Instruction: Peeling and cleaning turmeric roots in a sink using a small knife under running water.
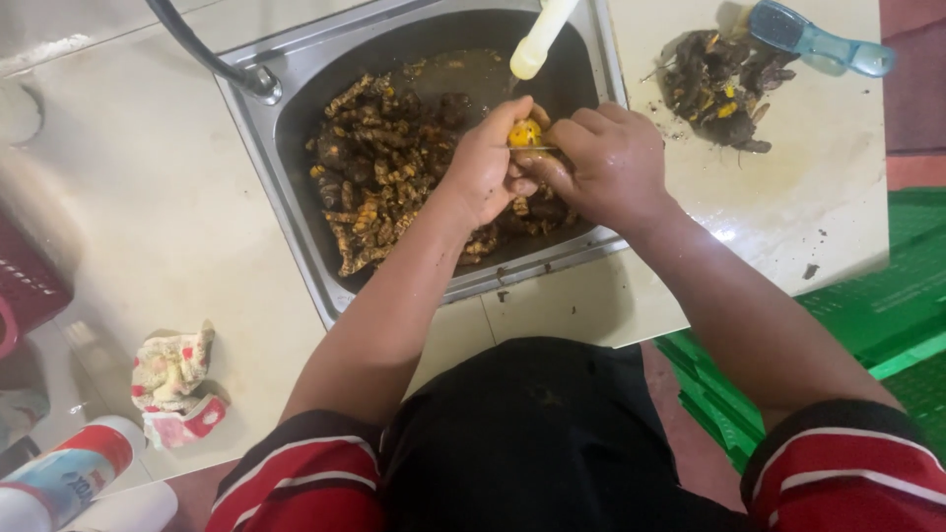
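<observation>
Turmeric root [524, 132], a small piece with its bright yellow flesh exposed, sits pinched between both hands over the sink [296, 108]. The left hand [485, 163] curls round it from below, fingers closed on the root; the right hand [609, 163] is closed too, gripping what looks like a thin blade [540, 149] laid against the piece, though the handle is hidden in the fist. Judging by size, the root is light and stiff, knobbly rather than smooth, and probably slick, since the hands look wet and dirty. A firm pinch across its thicker middle, away from the cut face, seems the surest hold. Below, the sink holds a heap of unpeeled roots [379, 167], brown and muddy. A pale tap spout [540, 39] hangs just above the hands. On the table [808, 197] to the right lie a pile of dark peelings [714, 89] and a blue brush [818, 39]; to the left lies a crumpled cloth [172, 369].
</observation>
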